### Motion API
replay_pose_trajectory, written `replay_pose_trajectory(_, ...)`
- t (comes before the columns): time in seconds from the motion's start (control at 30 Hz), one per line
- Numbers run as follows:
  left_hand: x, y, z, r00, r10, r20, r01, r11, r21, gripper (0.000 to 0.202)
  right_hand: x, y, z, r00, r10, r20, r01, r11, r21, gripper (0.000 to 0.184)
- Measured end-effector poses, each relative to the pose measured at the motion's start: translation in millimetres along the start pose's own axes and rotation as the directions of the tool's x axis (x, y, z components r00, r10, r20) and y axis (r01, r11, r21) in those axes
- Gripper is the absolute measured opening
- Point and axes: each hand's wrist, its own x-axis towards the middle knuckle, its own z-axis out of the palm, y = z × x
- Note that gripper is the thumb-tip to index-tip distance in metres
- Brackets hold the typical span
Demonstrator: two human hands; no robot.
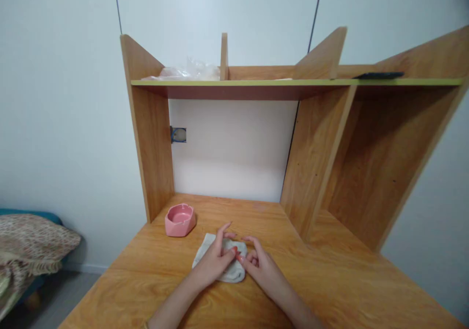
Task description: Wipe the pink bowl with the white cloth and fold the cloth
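A light grey, folded cloth (202,251) lies on the wooden desk (146,275); it could be a sock, but the hands cover much of it. Over its middle is my left hand (218,255), fingers apart and index finger raised. My right hand (259,263) comes in at the cloth's right edge, its index finger lifted and its other fingers partly curled. Both thumbs point inward, and their red-nailed tips nearly meet above the cloth. I see no object between the fingers. Whether the fingertips press on the cloth I cannot tell.
A pink angular bowl (179,226), like an ashtray, stands at the back left of the desk. Upright wooden panels and a shelf (234,89) enclose the back. Clear plastic (190,70) and a dark flat thing (379,75) lie up there. A patterned blanket (32,241) drapes at far left.
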Motion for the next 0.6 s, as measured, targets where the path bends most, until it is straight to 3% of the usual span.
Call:
replay_pose_trajectory(0.13, -1.4, 1.2, 2.3, 0.996, 0.085, 0.022, -0.087, 0.993, 0.084, 0.048, -0.2, 1.0, -2.0, 0.999, -0.002, -0.054, -0.008, 0.981, -0.192, 0.030)
replay_pose_trajectory(0.2, 0.2, 1.0, -1.8, 0.984, 0.176, -0.037, -0.162, 0.957, 0.240, 0.044, 0.1, 0.1, -9.8, 0.995, -0.024, -0.092, -0.008, 0.945, -0.328, 0.025)
replay_pose_trajectory(0.3, 4.0, 2.7, -20.9, 0.932, 0.327, -0.155, -0.198, 0.820, 0.538, 0.038, -0.3, -2.7, -31.4, 0.985, -0.047, -0.165, -0.047, 0.848, -0.527, 0.017)
replay_pose_trajectory(0.37, 5.8, 5.5, -40.3, 0.888, 0.382, -0.257, -0.098, 0.702, 0.705, 0.037, -1.5, -3.9, -48.3, 0.965, -0.055, -0.256, -0.123, 0.767, -0.629, 0.019)
replay_pose_trajectory(0.47, 5.0, 10.3, -71.3, 0.805, 0.392, -0.446, 0.204, 0.522, 0.828, 0.034, -3.1, -4.5, -67.9, 0.914, -0.078, -0.397, -0.272, 0.607, -0.746, 0.021)
replay_pose_trajectory(0.53, 2.2, 11.1, -89.4, 0.719, 0.346, -0.603, 0.424, 0.470, 0.774, 0.035, -3.1, -5.5, -73.6, 0.894, -0.119, -0.433, -0.305, 0.548, -0.779, 0.021)
replay_pose_trajectory(0.6, -1.1, 8.2, -104.0, 0.624, 0.261, -0.737, 0.560, 0.508, 0.654, 0.043, -2.7, -7.6, -72.6, 0.919, -0.161, -0.359, -0.207, 0.580, -0.788, 0.021)
